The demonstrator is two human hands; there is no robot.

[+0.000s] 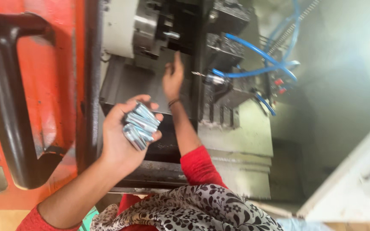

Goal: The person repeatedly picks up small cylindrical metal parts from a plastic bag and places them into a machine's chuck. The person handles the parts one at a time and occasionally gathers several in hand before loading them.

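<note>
My left hand (123, 137) is closed around a bundle of several short shiny metal rods (140, 125), held up in front of the machine opening. My right hand (173, 77) reaches into the lathe toward the chuck (148, 28), where one metal rod (171, 35) sticks out. The fingers of that hand point upward just below the rod; whether they hold anything is hidden. Both arms wear red sleeves, and a black-and-white flowered scarf (198, 209) hangs below.
An orange machine door (61, 77) with a large black handle (5, 94) fills the left. Blue air hoses (258, 55) and a tool turret (223, 51) sit right of the chuck. A grey machine bed (236, 132) lies below them.
</note>
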